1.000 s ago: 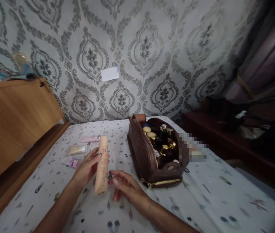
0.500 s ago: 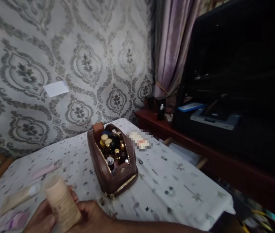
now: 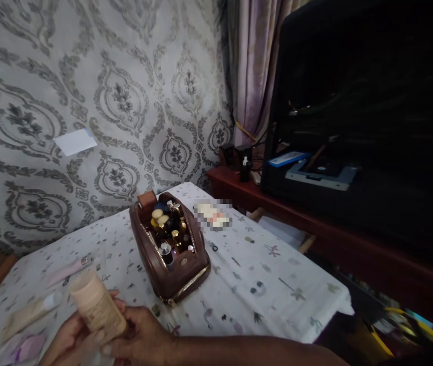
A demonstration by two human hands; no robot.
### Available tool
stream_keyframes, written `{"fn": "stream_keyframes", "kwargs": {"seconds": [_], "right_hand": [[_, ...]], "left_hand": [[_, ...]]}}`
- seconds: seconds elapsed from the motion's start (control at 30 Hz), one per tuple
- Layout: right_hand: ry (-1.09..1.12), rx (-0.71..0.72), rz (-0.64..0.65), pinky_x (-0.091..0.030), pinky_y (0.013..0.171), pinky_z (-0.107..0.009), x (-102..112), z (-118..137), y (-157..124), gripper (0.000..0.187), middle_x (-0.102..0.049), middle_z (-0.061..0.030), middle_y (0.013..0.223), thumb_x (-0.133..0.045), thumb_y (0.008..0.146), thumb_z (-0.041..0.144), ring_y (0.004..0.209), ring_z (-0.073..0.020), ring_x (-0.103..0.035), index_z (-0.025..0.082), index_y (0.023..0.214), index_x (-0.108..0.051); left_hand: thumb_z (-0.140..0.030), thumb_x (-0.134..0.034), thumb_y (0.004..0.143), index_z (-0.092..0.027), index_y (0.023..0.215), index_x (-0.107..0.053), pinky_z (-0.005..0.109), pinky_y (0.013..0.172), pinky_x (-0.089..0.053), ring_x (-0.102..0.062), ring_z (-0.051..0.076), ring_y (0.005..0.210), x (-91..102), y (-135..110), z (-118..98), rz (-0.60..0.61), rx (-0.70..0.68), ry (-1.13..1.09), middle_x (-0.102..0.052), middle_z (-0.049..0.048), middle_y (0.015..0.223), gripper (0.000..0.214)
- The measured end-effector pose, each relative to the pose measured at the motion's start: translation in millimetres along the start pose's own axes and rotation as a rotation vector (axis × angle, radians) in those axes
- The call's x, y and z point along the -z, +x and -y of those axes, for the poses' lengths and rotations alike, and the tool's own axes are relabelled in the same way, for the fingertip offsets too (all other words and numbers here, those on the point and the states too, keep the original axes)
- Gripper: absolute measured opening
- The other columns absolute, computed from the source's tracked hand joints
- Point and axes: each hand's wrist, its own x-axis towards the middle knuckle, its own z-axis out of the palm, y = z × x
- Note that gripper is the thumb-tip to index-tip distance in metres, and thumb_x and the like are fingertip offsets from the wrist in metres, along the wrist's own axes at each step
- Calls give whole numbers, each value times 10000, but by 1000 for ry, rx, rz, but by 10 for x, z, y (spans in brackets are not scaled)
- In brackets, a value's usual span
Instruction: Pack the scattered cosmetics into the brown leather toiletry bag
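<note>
Low in the view, a beige bottle [image 3: 102, 310] with a paler top end tilts up and to the left between my two hands. My left hand [image 3: 65, 338] wraps it from the left, fingertips showing behind it. From the right, my right hand [image 3: 143, 333] closes round its lower part. Something pale and see-through below the bottle is too blurred to name. Beyond the hands stands a brown zippered bag [image 3: 170, 274], unzipped, packed with several small bottles [image 3: 174, 236] with gold, black and silver caps.
Left of my hands lie a pink tube [image 3: 67, 270], a beige tube with a white cap [image 3: 29, 315] and a purple round item [image 3: 29, 348]. A patterned white cloth [image 3: 247, 290] covers the table. A blurred-out item [image 3: 213, 215] lies behind the bag; a red cabinet [image 3: 235, 185] bears a large dark screen [image 3: 372, 101].
The view has shifted slightly to the right. Both hands still hold the beige bottle, and the right hand's fingers have come further round its lower part.
</note>
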Motion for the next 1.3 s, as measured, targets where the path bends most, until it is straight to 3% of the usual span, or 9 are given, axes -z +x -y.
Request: {"fn": "stream_keyframes", "kwargs": {"seconds": [0.2,0.33,0.47,0.57,0.67,0.73,0.93,1.13,1.3], "right_hand": [[-153,21,21,-376,450,-181,5,130,-58,678,-573,48,633,-755,547,764,471,-63,-507,158,792,-577],[-292,49,-23,-364,460,-193,19,212,-91,622,-551,48,630,-687,645,767,477,-70,-495,168,760,-561],[-595,229,-130,-405,563,-225,0,624,-335,434,-596,9,767,-635,841,542,633,-110,-549,166,1056,-634],[-771,350,-149,-445,641,-241,-62,1015,-588,572,-632,-48,1042,-658,856,449,810,-142,-582,206,1346,-491],[-865,419,-134,-466,689,-257,-135,1232,-768,445,-625,-52,1053,-625,891,423,809,-146,-579,199,1267,-551],[-905,413,-133,-470,692,-259,-161,1253,-843,351,-635,-50,992,-613,901,412,800,-155,-578,182,1167,-612],[-955,349,-122,-471,936,-348,-142,1150,-1074,557,-656,-90,1193,-705,832,449,1076,-251,-603,225,1326,-581],[-879,282,-210,-509,689,-281,-154,1172,-1281,470,-692,-77,1080,-684,822,410,886,-224,-637,260,1266,-644],[-840,359,-341,-517,699,-304,-78,1129,-1360,371,-706,-70,967,-666,819,377,818,-222,-633,249,1167,-690]], "left_hand": [[-557,-840,606,-189,1123,-677,331,679,-602,-714,309,852,-170,-96,-190,-102,-103,-57,-760,97,989,655],[-563,-794,682,-188,1169,-660,295,689,-577,-696,276,849,-118,-77,-267,-106,-178,-96,-751,92,972,630],[-519,-788,703,-182,1083,-709,297,719,-556,-685,291,886,38,-10,-382,112,-198,38,-745,95,972,515],[-472,-798,685,-176,1110,-725,330,752,-548,-676,315,899,94,16,-487,288,-225,195,-743,91,945,523],[-414,-791,691,-185,1091,-754,373,881,-522,-655,343,1011,59,7,-564,423,-253,291,-746,93,1006,463],[-385,-781,705,-202,1101,-760,383,918,-508,-645,347,1059,14,-14,-593,510,-230,315,-745,93,1062,436],[-343,-781,726,-252,1076,-775,297,804,-514,-665,283,965,-74,-72,-686,703,-179,443,-753,67,1029,361],[-425,-753,776,-216,1091,-752,217,649,-443,-615,199,764,-157,-26,-763,834,-285,623,-722,34,880,378],[-438,-724,803,-208,1066,-749,207,612,-415,-590,179,730,-336,-8,-812,812,-331,671,-694,18,833,350]]}}
